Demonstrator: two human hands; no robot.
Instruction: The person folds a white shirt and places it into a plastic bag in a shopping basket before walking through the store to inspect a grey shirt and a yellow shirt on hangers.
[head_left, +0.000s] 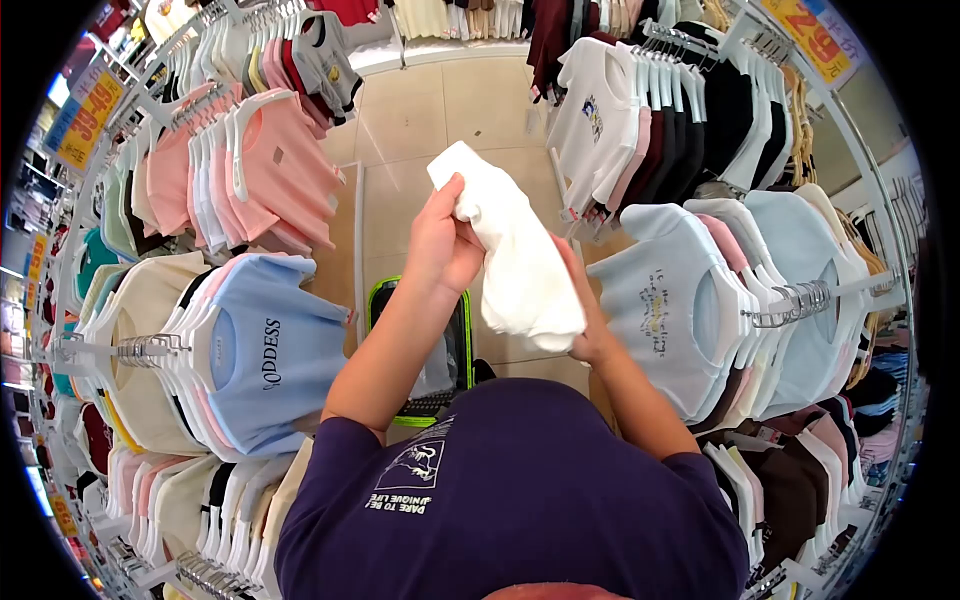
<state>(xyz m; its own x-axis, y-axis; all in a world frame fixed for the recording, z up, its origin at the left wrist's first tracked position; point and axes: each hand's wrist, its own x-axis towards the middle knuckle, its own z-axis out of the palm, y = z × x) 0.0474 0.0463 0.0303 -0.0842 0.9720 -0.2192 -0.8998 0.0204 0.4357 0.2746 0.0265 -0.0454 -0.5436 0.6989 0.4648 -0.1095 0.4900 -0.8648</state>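
Note:
A white folded or bunched cloth (pixel 515 250) is held up in the middle of the view, slanting from upper left to lower right. My left hand (pixel 447 235) grips its upper left edge, thumb on top. At the lower right edge is my right hand (pixel 590 310), with its fingers mostly hidden behind the cloth. Below the cloth, to the left, a black basket with a bright green rim (pixel 468 345) stands on the floor, partly covered by my left forearm; something in clear plastic (pixel 436 372) lies in it.
Racks of hanging shirts line both sides, with a blue shirt (pixel 270 350) at left and a pale blue-grey shirt (pixel 665 310) at right. A tiled aisle (pixel 400 110) runs ahead between them. Price signs (pixel 90 120) hang at upper left and upper right.

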